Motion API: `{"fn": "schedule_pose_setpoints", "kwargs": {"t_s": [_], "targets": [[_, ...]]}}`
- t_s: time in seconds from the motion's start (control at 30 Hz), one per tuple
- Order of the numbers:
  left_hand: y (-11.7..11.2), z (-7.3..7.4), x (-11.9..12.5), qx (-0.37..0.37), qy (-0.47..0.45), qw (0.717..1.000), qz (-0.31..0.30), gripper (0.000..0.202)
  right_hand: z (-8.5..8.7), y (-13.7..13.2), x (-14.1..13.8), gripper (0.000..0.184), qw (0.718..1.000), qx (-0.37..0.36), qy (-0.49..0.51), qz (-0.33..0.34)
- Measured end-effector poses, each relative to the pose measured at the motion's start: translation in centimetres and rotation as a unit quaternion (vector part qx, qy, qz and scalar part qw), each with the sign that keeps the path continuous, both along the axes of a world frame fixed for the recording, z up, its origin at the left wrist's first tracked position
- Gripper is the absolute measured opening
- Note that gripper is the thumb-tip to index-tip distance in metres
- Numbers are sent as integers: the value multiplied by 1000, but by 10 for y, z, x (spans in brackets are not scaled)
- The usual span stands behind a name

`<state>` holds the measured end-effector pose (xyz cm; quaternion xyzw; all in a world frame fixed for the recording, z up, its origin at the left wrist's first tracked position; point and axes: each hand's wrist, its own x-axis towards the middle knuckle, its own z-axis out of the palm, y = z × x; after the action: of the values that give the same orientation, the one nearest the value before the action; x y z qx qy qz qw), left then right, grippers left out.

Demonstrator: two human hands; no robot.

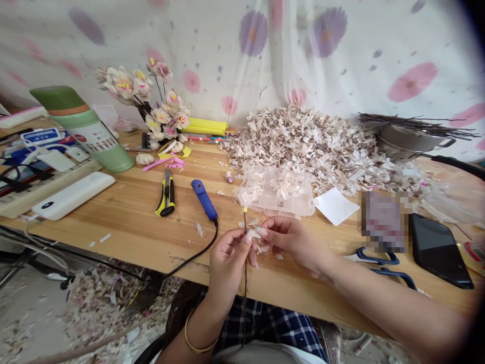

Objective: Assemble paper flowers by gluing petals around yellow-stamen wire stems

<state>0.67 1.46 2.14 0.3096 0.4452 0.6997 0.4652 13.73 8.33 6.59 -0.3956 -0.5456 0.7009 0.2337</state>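
Observation:
Near the table's front edge, my left hand [229, 260] is closed around a thin brown twig [245, 288] that stands nearly upright. A pale flower head [244, 196] with a bit of yellow beneath it tops the twig. My right hand [286, 236] pinches a small whitish petal [253, 233] right beside the left fingertips, against or close to the twig; the exact contact is hidden. Several loose petals [261, 248] lie under the fingers. Just behind the hands is a clear compartment tray [308, 205] with pale petals in it.
A large heap of pale petals [299, 139] lies behind the tray. Around stand a utility knife [165, 194], a blue corded tool [204, 199], scissors [373, 257], a phone [439, 250], a green bottle [93, 131], finished flowers [162, 119] and a pan with twigs [405, 141].

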Motion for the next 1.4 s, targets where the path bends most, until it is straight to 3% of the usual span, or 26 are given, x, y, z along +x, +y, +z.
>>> {"fn": "schedule_pose_setpoints", "kwargs": {"t_s": [0.13,0.37,0.47,0.67,0.97,1.13,1.4], "targets": [[-2,-1,0,-7,-1,1000,-5,24,4,3,2,54,1000,20,-1,-19],[-2,1,-2,-13,-30,999,-26,32,32,25,24,38,977,207,-30,-34],[0,2,-3,-25,-32,998,-37,31,42,29,34,29,949,310,-37,-51],[0,4,-3,-39,-23,997,-60,31,55,30,43,14,861,497,-94,-45],[-2,8,1,-51,13,997,-55,29,63,31,49,14,810,567,-146,-17],[-5,14,5,-98,42,993,-42,29,64,28,49,14,749,637,-172,57],[-6,17,6,-111,73,990,-48,30,62,28,47,20,691,685,-219,78]]}}
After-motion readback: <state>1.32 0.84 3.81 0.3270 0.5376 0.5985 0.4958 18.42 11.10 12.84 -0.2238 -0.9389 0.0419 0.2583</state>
